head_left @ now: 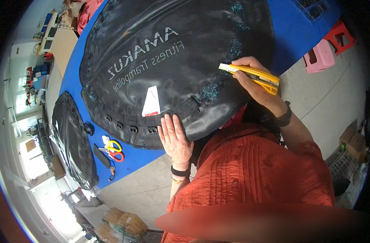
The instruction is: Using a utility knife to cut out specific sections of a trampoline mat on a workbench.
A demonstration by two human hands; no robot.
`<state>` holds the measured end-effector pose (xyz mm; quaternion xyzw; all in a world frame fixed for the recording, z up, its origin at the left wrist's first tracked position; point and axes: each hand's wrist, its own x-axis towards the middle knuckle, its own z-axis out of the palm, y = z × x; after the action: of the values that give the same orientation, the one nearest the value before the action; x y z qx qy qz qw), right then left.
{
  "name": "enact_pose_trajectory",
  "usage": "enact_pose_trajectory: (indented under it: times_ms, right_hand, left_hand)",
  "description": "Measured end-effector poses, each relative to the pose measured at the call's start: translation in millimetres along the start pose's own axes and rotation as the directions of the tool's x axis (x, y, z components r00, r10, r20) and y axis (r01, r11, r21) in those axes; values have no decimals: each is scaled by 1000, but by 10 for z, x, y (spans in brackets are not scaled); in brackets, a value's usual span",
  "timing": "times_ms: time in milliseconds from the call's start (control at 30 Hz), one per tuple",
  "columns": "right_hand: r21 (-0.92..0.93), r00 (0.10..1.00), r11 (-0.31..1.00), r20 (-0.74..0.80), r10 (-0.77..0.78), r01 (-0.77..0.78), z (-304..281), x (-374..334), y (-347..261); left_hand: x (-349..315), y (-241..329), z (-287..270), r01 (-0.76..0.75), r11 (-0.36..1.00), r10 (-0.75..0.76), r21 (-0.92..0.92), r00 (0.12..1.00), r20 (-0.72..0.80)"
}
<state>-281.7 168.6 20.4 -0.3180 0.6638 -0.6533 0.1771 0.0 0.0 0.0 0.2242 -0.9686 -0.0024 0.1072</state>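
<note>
A large round black trampoline mat [185,36] lies on the blue table, with pale mirrored lettering on its surface. Blue-green fuzzy patches of thread [211,92] show along its right side. My left hand [176,139] rests flat on the mat's near edge, fingers stretched out, beside a black strip of webbing [189,108]. Just above the fingertips lies a white label [151,101] with a red lower edge. My right hand [255,79] grips a yellow utility knife [270,83] above the mat's right side, its pale tip pointing left. Several black fittings [133,129] line the near left rim.
On the blue table [130,166] lie scissors [114,150] with yellow and red handles and a dark flat bar [101,156]. Another black mat [71,137] lies at the left. Pink [319,56] and red stools [339,37] stand at the right, boxes [126,222] on the floor.
</note>
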Motion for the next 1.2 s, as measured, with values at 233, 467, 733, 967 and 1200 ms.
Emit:
enact_pose_trajectory:
  times_ms: [233,467,733,967,1200]
  right_hand:
    - [-3,1000,1000,-8,1,-1,14,-14,18]
    - [97,997,992,7,82,-82,-30,-32,-35]
    - [102,997,993,53,59,-64,-84,-61,19]
    - [85,996,994,52,69,-74,-89,-91,-23]
    - [72,999,997,45,15,-18,-67,-88,35]
  left_hand:
    - [-9,-6,-34,9,1000,-9,-17,1000,2]
    - [1,9,0,4,1000,-5,-6,1000,-31]
    - [9,35,-57,13,1000,-13,-27,1000,-6]
    - [-8,9,-1,2,1000,-2,27,1000,-16]
    - [22,35,-24,21,999,-22,-33,999,-45]
